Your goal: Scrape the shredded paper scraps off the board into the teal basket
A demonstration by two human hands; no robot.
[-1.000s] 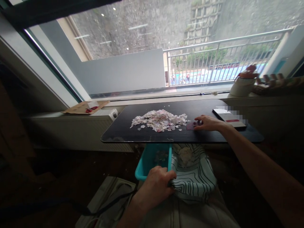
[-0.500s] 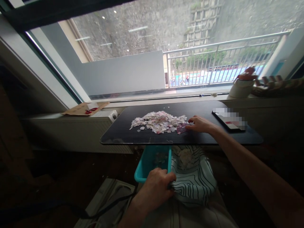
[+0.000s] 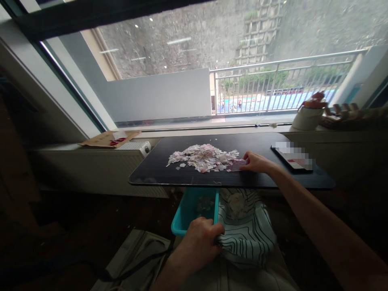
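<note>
A heap of small white and pink paper scraps (image 3: 203,156) lies on the black tabletop (image 3: 169,176). My right hand (image 3: 257,162) rests on the tabletop at the heap's right edge, fingers curled down onto a dark pinkish card (image 3: 235,165) that it presses against the scraps. Below the table's front edge, my left hand (image 3: 198,243) is closed around the rim of a teal plastic bin (image 3: 187,210) together with the edge of a white cloth with black wavy stripes (image 3: 246,232). Some scraps lie inside the bin and on the cloth.
A phone (image 3: 292,157) lies on the tabletop's right part. A white pot (image 3: 306,117) and a wooden rack (image 3: 348,111) stand on the window sill. At left, a cardboard sheet (image 3: 107,139) lies on a white radiator (image 3: 91,167). A dark cable (image 3: 100,273) runs across the floor.
My right hand has slid left along the tabletop with the card, from clear of the heap to its right edge. My left hand has kept its hold on the bin and cloth.
</note>
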